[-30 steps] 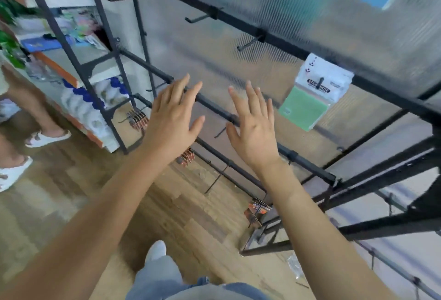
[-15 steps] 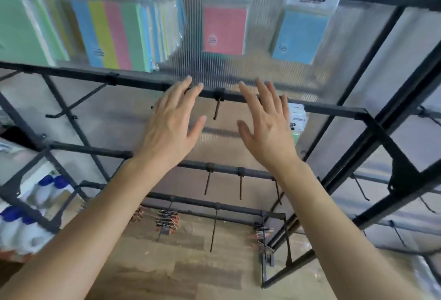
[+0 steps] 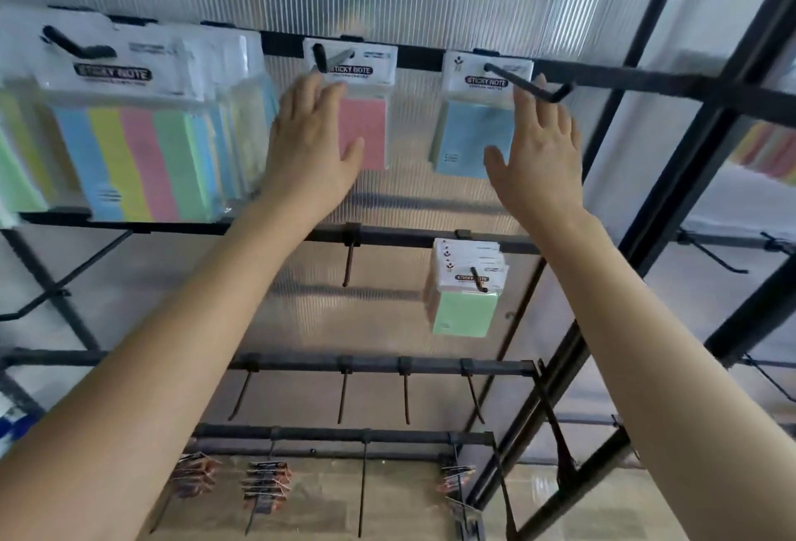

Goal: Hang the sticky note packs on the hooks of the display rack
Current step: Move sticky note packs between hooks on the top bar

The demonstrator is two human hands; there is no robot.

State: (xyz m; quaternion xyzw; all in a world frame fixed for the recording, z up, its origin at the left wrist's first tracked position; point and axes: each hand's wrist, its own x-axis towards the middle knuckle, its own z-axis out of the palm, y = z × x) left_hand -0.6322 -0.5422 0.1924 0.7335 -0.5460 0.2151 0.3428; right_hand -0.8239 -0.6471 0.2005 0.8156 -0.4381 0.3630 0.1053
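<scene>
A black display rack point(image 3: 430, 235) with a ribbed clear back panel fills the view. On its top bar hang several multicolour sticky note packs point(image 3: 129, 131) at the left, a pink pack point(image 3: 366, 127) in the middle and a blue pack point(image 3: 467, 140) to the right. A green pack point(image 3: 463, 312) hangs on a hook of the second bar. My left hand point(image 3: 308, 153) is raised with straight fingers in front of the pink pack's left side. My right hand point(image 3: 538, 153) is raised with straight fingers just right of the blue pack, below its hook point(image 3: 523, 81). Neither hand holds anything.
Bare hooks point(image 3: 348, 260) stick out of the second and third bars. Small clip packs point(image 3: 262, 484) hang on the lowest bars above a wooden floor. Another rack section with colourful packs point(image 3: 766, 148) stands at the right.
The view has tilted upward, bringing the top row of packs to the middle. Both hands have risen from the second bar to the level of the pink and blue packs.
</scene>
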